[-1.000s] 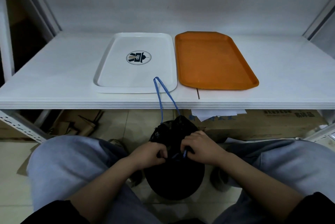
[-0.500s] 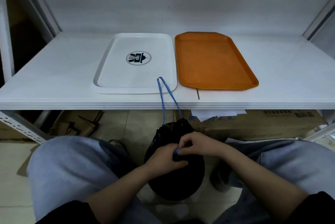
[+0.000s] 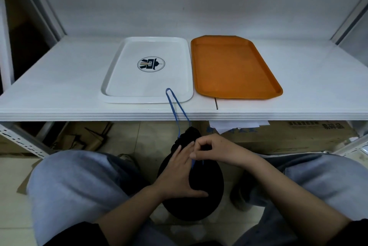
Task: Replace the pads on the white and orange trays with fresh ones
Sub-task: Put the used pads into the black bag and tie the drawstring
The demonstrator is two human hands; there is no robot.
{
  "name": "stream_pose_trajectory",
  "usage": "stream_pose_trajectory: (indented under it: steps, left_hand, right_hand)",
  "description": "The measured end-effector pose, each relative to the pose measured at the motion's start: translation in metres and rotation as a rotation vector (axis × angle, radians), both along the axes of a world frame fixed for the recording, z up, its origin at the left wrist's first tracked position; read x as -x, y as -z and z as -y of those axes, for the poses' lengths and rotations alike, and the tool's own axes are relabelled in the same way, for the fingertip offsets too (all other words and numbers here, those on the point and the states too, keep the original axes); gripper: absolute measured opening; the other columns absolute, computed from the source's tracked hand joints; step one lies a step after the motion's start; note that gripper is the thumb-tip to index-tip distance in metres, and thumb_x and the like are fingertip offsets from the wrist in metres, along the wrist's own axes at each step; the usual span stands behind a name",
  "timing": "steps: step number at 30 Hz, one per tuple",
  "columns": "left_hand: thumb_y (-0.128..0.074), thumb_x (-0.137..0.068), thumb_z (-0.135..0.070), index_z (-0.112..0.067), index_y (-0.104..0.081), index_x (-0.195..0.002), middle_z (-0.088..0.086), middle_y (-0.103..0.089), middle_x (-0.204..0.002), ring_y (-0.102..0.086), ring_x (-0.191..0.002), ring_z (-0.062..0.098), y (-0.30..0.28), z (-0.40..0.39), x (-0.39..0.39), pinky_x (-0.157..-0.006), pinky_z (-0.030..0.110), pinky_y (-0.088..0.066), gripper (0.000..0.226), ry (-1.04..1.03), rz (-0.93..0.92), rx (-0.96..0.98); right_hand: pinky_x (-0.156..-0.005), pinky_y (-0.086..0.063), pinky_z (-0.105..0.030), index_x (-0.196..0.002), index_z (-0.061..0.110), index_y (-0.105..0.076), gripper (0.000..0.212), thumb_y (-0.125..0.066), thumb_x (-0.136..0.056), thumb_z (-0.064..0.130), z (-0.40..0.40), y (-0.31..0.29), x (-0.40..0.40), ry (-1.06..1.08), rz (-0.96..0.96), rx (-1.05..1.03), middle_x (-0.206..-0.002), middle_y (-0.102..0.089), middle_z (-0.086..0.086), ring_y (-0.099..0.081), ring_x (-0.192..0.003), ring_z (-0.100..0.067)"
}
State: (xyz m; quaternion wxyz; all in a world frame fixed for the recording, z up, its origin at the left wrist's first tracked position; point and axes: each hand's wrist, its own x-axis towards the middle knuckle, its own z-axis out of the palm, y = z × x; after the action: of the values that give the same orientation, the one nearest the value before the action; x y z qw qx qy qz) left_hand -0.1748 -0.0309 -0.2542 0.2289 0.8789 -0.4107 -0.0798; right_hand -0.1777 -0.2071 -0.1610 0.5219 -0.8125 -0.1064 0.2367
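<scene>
A white tray [image 3: 127, 78] with a round dark logo lies on the white shelf [image 3: 59, 86]. An orange tray [image 3: 233, 66] lies right beside it; both trays are bare. Below the shelf, between my knees, sits a black drawstring bag [image 3: 201, 202]. Its blue cord [image 3: 175, 106] loops up over the shelf edge onto the white tray's near rim. My left hand [image 3: 179, 172] lies flat against the bag with straight fingers. My right hand [image 3: 215, 150] pinches the blue cord at the bag's mouth.
A cardboard box [image 3: 288, 136] with white paper sheets [image 3: 237, 125] on top stands under the shelf at the right. Flattened cardboard scraps [image 3: 79, 138] lie under it at the left. Metal shelf uprights rise at both sides. My knees flank the bag.
My left hand has let go of the bag's mouth and slid down flat onto its side. My right hand has shifted slightly left and up, still pinching the cord.
</scene>
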Motion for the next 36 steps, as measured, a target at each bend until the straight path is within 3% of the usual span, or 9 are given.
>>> stream_pose_trajectory:
  steps: [4,7,9,12,15,18,25,33,36]
  left_hand:
    - [-0.049,-0.069,-0.074,-0.033,-0.027,-0.145,-0.033,-0.004,-0.144,0.002,-0.136,-0.012,-0.006,0.015,0.002,-0.118,0.025,0.010,0.088,-0.017,-0.238,0.176]
    - [-0.054,-0.073,-0.063,-0.031,-0.065,-0.101,-0.045,-0.026,-0.126,-0.015,-0.127,-0.020,-0.004,0.017,0.003,-0.117,0.035,-0.005,0.044,-0.050,-0.332,0.312]
    - [-0.055,-0.073,-0.063,-0.024,-0.068,-0.092,-0.048,-0.042,-0.112,-0.020,-0.127,-0.019,0.002,0.018,0.004,-0.118,0.033,-0.002,0.045,-0.078,-0.321,0.302]
    - [-0.039,-0.083,-0.060,-0.024,-0.068,-0.093,-0.025,-0.060,-0.111,-0.031,-0.128,-0.011,0.013,0.021,0.005,-0.119,0.035,-0.003,0.047,-0.090,-0.138,0.206]
    - [-0.029,-0.090,-0.051,-0.017,-0.067,-0.087,-0.007,-0.067,-0.099,-0.048,-0.121,0.004,0.022,0.025,0.002,-0.118,0.034,-0.008,0.050,-0.085,0.007,0.140]
    - [-0.040,-0.091,-0.041,-0.017,-0.068,-0.079,-0.007,-0.067,-0.086,-0.054,-0.104,0.011,0.030,0.025,-0.003,-0.114,0.032,-0.017,0.039,-0.088,0.267,0.028]
    - [-0.044,-0.090,-0.034,-0.014,-0.069,-0.092,0.000,-0.062,-0.099,-0.045,-0.115,0.019,0.038,0.019,-0.016,-0.113,0.043,-0.020,0.032,-0.112,0.560,-0.033]
    - [-0.044,-0.090,-0.035,-0.014,-0.070,-0.095,0.002,-0.061,-0.109,-0.041,-0.124,0.020,0.048,0.023,-0.027,-0.112,0.048,-0.023,0.034,-0.122,0.573,-0.073]
    - [-0.044,-0.088,-0.038,-0.013,-0.067,-0.102,0.005,-0.049,-0.125,-0.035,-0.131,0.023,0.046,0.022,-0.028,-0.112,0.050,-0.019,0.036,-0.129,0.572,-0.071]
  right_hand:
    - [-0.060,-0.042,-0.017,-0.081,0.002,-0.063,0.019,-0.065,-0.089,0.020,0.000,-0.005,0.002,-0.001,0.006,-0.005,-0.078,-0.065,-0.006,-0.056,-0.062,-0.005]
    - [-0.059,-0.041,-0.016,-0.082,-0.004,-0.059,0.025,-0.063,-0.091,0.018,0.003,-0.004,0.003,0.062,-0.002,-0.057,-0.075,-0.063,-0.006,-0.055,-0.059,-0.007]
    - [-0.061,-0.039,-0.014,-0.077,0.002,-0.057,0.023,-0.062,-0.091,0.019,0.006,-0.004,0.003,0.102,-0.002,-0.079,-0.070,-0.059,0.004,-0.053,-0.061,-0.006]
    - [-0.064,-0.040,-0.014,-0.067,0.011,-0.051,0.026,-0.063,-0.090,0.017,0.006,-0.004,0.002,0.167,0.015,-0.128,-0.063,-0.053,0.010,-0.050,-0.059,-0.001]
    - [-0.065,-0.038,-0.020,-0.065,0.012,-0.047,0.031,-0.065,-0.088,0.023,0.006,-0.004,0.000,0.217,0.044,-0.193,-0.063,-0.049,-0.001,-0.048,-0.063,-0.013]
    - [-0.065,-0.039,-0.020,-0.069,0.008,-0.048,0.029,-0.064,-0.088,0.023,0.008,-0.010,-0.002,0.256,0.099,-0.222,-0.067,-0.048,-0.010,-0.047,-0.066,-0.017]
    - [-0.060,-0.037,-0.014,-0.068,0.009,-0.047,0.027,-0.062,-0.090,0.015,0.017,-0.030,-0.001,0.283,0.173,-0.188,-0.061,-0.048,0.002,-0.046,-0.057,-0.004]
    - [-0.062,-0.034,-0.022,-0.066,0.011,-0.050,0.028,-0.064,-0.089,0.018,0.021,-0.045,0.005,0.225,0.203,-0.134,-0.064,-0.047,0.001,-0.042,-0.062,-0.010]
    - [-0.065,-0.035,-0.028,-0.067,0.012,-0.050,0.027,-0.065,-0.089,0.020,0.021,-0.046,0.006,0.224,0.204,-0.142,-0.067,-0.048,-0.004,-0.043,-0.065,-0.016]
